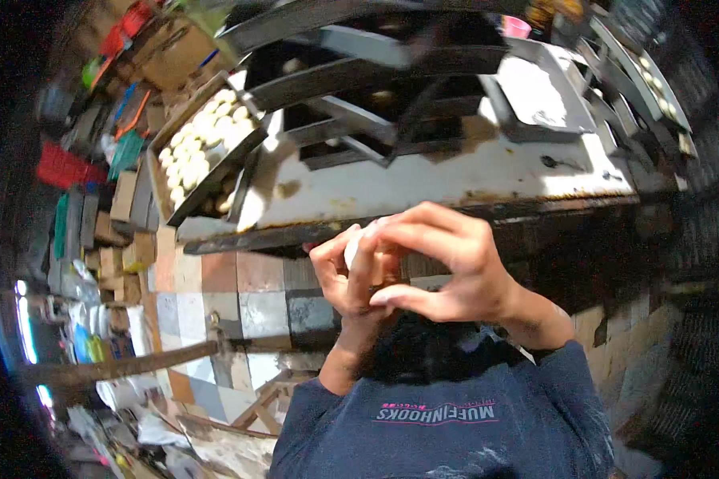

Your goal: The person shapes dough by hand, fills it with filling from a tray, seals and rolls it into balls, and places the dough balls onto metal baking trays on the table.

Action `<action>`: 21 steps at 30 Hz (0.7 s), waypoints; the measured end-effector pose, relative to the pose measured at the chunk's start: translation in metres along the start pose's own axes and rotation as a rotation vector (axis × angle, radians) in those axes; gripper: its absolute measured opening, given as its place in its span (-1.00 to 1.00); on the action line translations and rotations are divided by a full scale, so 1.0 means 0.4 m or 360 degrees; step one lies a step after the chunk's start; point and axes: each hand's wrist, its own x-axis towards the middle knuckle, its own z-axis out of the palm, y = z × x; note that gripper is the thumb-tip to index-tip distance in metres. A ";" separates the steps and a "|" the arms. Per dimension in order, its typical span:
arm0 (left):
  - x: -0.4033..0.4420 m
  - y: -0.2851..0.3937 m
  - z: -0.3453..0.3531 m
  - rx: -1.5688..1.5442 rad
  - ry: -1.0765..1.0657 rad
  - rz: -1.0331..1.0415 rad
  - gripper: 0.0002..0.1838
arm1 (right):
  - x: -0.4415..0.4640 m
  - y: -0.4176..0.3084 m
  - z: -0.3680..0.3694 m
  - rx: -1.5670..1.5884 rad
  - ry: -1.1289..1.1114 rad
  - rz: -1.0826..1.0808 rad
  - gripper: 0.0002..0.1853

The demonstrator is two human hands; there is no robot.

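Up close, two bare hands brought together in front of a dark shirt: left hand and right hand. Pinched between digits of the left hand, a small white lump, partly hidden, perhaps dough. Arched over from the other side, the fingers of the right hand, tips at the upper edge of the left, thumb spread well apart from them, with a wide gap between. Impossible to tell whether pressing on the lump itself. Step in hand, judging by the pose: working or shaping the lump between both hands. Called for next, most likely: a light, steady pinch on the left and fine fingertip pressure on the right, without squashing. Place of the lump: inside the left hand's grip, just beside the right hand's fingertips, apart from the bench beyond both. Farther off, past the left hand and toward its outer side, a tray of pale, round balls.
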 end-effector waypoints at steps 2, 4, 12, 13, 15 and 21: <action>0.023 -0.044 -0.076 -0.0033 0.0009 -0.0153 -0.53 | 0.038 -0.002 0.106 -0.0183 -0.0045 -0.0145 -0.65; 0.028 -0.110 -0.141 -0.0506 0.0144 -0.0503 -0.29 | 0.082 0.004 0.199 -0.0125 -0.0001 -0.0268 -0.78; 0.129 -0.265 -0.258 -0.1515 0.0120 -0.0293 -0.53 | 0.193 -0.009 0.347 0.0543 -0.0192 0.0502 -0.71; 0.151 -0.272 -0.256 -0.1388 0.0106 -0.0196 -0.57 | 0.195 0.014 0.363 0.0463 -0.0048 0.0097 -0.74; 0.186 -0.289 -0.243 -0.1281 0.0229 -0.0141 -0.55 | 0.209 -0.005 0.370 0.0341 0.0057 -0.0028 -0.76; 0.279 -0.261 -0.134 -0.1512 -0.0152 -0.0132 0.15 | 0.214 0.076 0.312 0.0604 0.0275 -0.0405 -0.75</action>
